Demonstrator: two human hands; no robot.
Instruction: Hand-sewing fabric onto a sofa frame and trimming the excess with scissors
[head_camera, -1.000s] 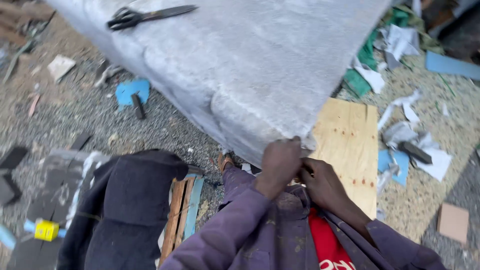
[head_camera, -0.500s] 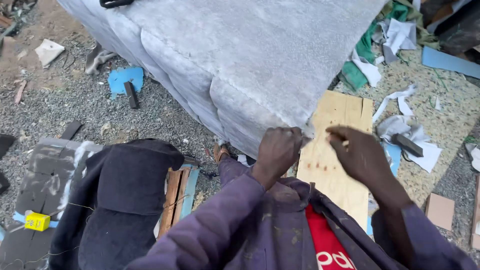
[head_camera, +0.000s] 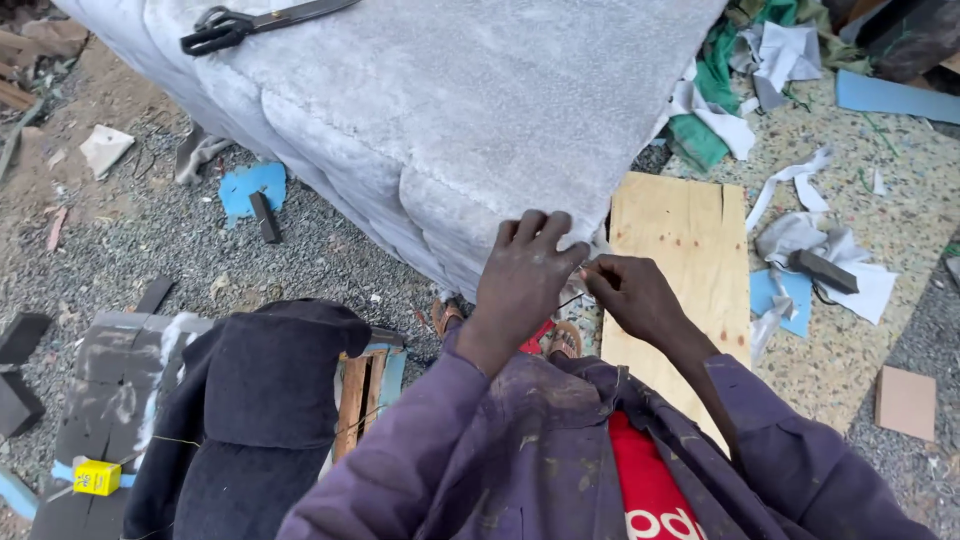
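Observation:
A large grey fabric-covered cushion (head_camera: 450, 120) lies across the top of the head view, its near corner pointing at me. My left hand (head_camera: 525, 275) presses flat against that corner and grips the fabric edge. My right hand (head_camera: 630, 292) sits just right of it, fingers pinched together on a thin dark thread or needle at the cushion's corner. Black scissors (head_camera: 255, 20) lie on top of the cushion at the far left.
A plywood board (head_camera: 680, 250) lies on the gravel under my right hand. Dark cloth drapes a wooden stool (head_camera: 250, 400) at my left. Fabric scraps (head_camera: 800, 240), foam blocks (head_camera: 265, 215) and a yellow tape measure (head_camera: 97, 477) litter the ground.
My right hand, which had swung out to the right half a second ago, has come back to the cushion corner beside my left hand. The view has shifted slightly.

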